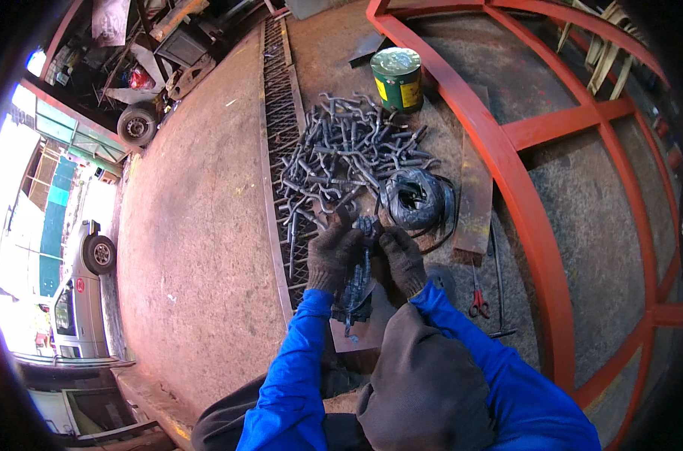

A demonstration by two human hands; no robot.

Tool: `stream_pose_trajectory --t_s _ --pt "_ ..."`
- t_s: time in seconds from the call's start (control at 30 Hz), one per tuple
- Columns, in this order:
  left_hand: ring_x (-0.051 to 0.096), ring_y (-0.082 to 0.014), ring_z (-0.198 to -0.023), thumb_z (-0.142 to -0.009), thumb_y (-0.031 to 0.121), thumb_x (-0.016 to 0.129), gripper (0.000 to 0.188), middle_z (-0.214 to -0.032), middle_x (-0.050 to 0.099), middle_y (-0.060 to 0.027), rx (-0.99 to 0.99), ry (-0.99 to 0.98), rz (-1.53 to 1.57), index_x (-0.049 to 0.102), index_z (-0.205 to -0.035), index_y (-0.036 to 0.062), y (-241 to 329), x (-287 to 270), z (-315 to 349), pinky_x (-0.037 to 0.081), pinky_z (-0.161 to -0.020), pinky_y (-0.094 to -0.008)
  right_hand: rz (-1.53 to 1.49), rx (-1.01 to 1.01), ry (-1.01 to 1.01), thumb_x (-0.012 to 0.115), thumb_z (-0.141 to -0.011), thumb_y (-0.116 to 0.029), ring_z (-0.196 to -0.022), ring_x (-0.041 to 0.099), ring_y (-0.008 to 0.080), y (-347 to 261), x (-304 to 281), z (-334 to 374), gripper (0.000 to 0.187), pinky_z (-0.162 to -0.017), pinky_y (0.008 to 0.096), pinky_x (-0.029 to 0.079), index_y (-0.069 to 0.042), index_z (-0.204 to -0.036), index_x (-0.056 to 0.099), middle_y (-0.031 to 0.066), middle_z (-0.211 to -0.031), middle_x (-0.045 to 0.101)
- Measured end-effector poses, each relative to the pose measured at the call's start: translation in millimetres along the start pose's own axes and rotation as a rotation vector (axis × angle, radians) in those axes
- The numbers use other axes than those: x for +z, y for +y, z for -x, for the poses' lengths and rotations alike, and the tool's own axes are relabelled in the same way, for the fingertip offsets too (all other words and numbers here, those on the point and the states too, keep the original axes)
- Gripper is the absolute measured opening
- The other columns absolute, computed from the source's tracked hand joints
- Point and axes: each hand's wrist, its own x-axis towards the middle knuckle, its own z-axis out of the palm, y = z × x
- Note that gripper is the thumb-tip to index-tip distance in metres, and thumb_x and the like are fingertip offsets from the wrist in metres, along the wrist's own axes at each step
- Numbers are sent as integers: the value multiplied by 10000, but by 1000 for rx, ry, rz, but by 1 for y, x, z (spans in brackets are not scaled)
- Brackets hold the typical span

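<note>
My left hand (pixel 332 257), in a dark knit glove, is closed around what looks like a bent metal rod (pixel 349 198) that reaches toward the pile. My right hand (pixel 403 259), gloved the same way, has its fingers bent in close beside it; what they pinch is hidden. Between the hands lies a dark, banded grey bundle (pixel 358 278), too unclear to name. Just ahead, a heap of bent rods (pixel 341 146) with dark sleeves is spread on the floor. A roll wrapped in shiny black plastic (pixel 415 198) sits beyond my right hand.
A green tin with yellow labels (pixel 397 79) stands behind the heap. To the right are a board (pixel 473 203), red-handled scissors (pixel 478 304) and a large orange-red steel frame (pixel 518 192). A floor grating (pixel 277 83) runs left of the heap. A parked vehicle (pixel 86 301) is far left.
</note>
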Motion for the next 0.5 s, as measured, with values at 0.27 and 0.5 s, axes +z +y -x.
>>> stream_pose_trajectory --t_s 0.27,0.5 --pt "600 -147 -928 -926 86 581 337 -1089 616 -132 446 -34 -595 584 -1256 25 -1 21 -9 501 -779 -315 -57 -95 -119 614 -925 -142 -873 596 134 8 -8 -5 138 -791 276 488 -39 -1010 652 29 -946 644" --pt "622 -249 -974 -902 129 614 263 -1072 615 -178 141 -290 -228 665 -1132 13 13 2 -3 512 -817 -337 -90 71 -112 626 -917 -133 -874 602 127 15 -12 -10 134 -767 271 492 -46 -1016 648 36 -940 646"
